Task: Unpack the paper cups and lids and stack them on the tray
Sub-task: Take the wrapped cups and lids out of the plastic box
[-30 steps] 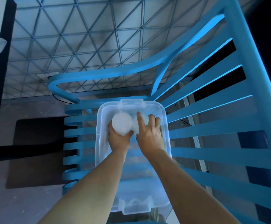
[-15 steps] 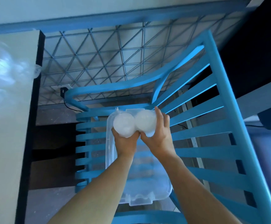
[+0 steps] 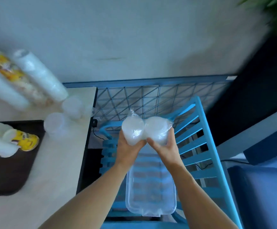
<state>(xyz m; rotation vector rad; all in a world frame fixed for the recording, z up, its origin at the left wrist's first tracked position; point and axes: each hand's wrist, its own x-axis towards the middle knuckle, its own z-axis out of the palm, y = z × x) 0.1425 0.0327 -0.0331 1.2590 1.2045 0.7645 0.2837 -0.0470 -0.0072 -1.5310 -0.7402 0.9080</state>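
In the head view, your left hand (image 3: 128,150) grips one wrapped pack of lids (image 3: 132,130) and your right hand (image 3: 166,150) grips a second pack (image 3: 156,129). The packs touch side by side above the clear bin (image 3: 151,197) on the blue chair (image 3: 213,146). The dark tray (image 3: 9,172) lies on the table (image 3: 60,162) to your left.

cup sleeves (image 3: 40,75) blurred (motion), tray (image 3: 10,176) cropped

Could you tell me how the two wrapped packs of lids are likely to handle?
Probably light: the left hand and right hand hold one pack each. The loose, glossy wrap may be slippery. Being round, it could roll sideways.
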